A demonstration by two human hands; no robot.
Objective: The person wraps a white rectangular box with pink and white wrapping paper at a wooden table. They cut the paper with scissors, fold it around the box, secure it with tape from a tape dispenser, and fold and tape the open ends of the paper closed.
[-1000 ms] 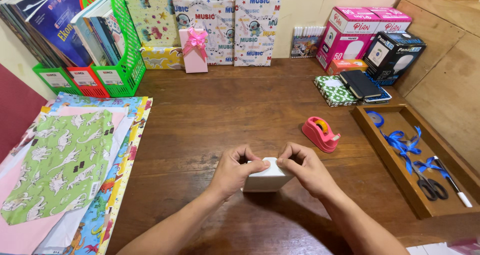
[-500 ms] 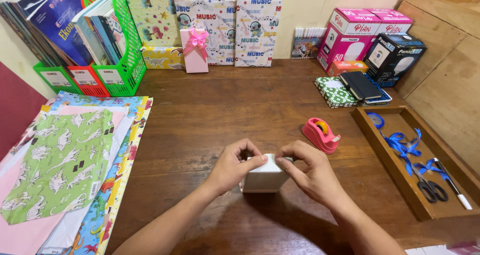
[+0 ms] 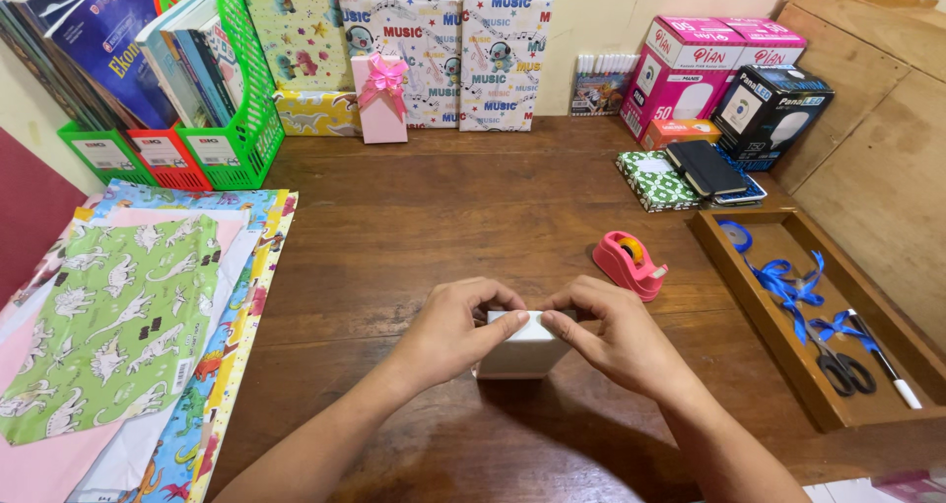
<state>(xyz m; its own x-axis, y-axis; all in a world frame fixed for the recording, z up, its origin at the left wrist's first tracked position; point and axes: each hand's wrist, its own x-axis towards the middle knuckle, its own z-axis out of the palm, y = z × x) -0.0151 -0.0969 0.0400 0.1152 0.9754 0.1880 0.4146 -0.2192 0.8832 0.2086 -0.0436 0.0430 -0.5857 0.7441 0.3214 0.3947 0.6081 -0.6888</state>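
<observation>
Both hands curl over a small white box (image 3: pixel 520 350) that stands on the bench (image 3: pixel 473 217) near its front edge: the left hand (image 3: pixel 453 331) and right hand (image 3: pixel 616 335) have fingers pinching its top edge, thumbs meeting in the middle. The box's far side and ends are hidden behind the knuckles. Bare wood lies beyond, with a pink tape dispenser (image 3: pixel 631 264) near the right hand and wrapping sheets (image 3: pixel 118 326) well to the left.

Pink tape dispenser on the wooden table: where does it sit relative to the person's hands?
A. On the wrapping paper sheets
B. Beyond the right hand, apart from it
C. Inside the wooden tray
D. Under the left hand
B: the pink tape dispenser stands on the wooden table past the right hand, untouched.
</observation>
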